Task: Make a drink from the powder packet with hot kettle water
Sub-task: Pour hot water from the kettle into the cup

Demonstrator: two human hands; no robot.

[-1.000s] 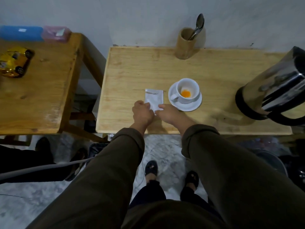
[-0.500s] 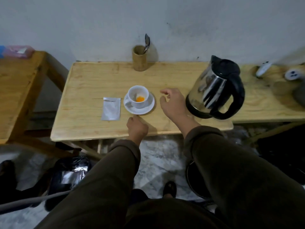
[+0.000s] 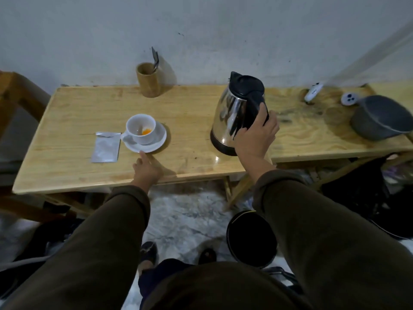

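Observation:
A white cup (image 3: 140,128) with orange powder in its bottom stands on a white saucer (image 3: 156,145) on the wooden table (image 3: 73,166). The silver powder packet (image 3: 105,150) lies flat just left of the saucer. The steel kettle (image 3: 232,115) with a black lid stands to the right. My right hand (image 3: 256,136) is wrapped around its black handle. My left hand (image 3: 146,168) rests on the table's front edge, one fingertip at the saucer's rim, holding nothing.
A bamboo holder (image 3: 148,80) with a spoon stands by the wall. A second table on the right carries a grey bowl (image 3: 382,118) and small white devices (image 3: 312,92). A black bin (image 3: 250,238) sits on the floor under my right arm.
Both hands left the packet, which now lies on the table. My right hand reached right and closed on the kettle handle. My left hand stays at the saucer.

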